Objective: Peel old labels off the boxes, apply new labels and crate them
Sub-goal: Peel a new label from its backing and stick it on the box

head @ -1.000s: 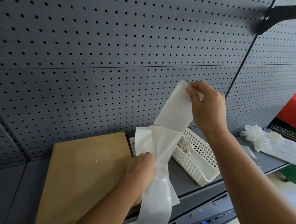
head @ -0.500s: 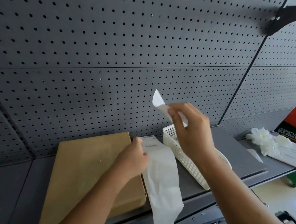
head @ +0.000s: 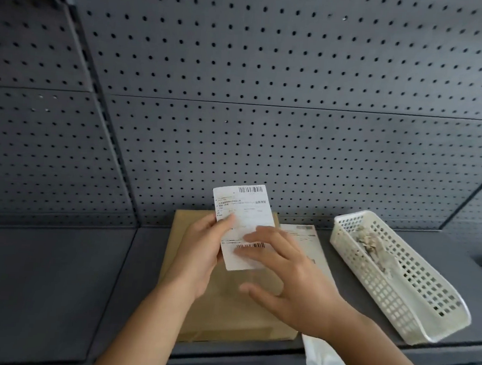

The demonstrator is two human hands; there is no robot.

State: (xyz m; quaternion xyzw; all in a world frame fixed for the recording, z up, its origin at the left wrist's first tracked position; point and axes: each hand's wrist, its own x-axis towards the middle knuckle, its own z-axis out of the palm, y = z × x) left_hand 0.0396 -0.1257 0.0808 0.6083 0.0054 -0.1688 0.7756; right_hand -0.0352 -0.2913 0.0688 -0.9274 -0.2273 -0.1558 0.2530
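A flat brown cardboard box [head: 225,304] lies on the grey shelf in front of me. Above it I hold a white printed label [head: 242,211] with barcodes at its top and bottom. My left hand [head: 200,253] pinches the label's left edge between thumb and fingers. My right hand [head: 287,276] has its fingers spread and nearly straight, the fingertips resting on the label's lower right part. To the right of the box lies the strip of label backing paper [head: 307,238]; its tail hangs over the shelf's front edge.
A white perforated plastic basket [head: 414,297] with crumpled paper scraps inside stands on the shelf to the right. Dark grey pegboard [head: 268,98] forms the back wall. The grey shelf [head: 56,283] extends to the left of the box.
The right hand pulled the label off the backing strip, and both hands now hold it printed side up over the box. The backing strip lies beside the box. The camera has tilted down.
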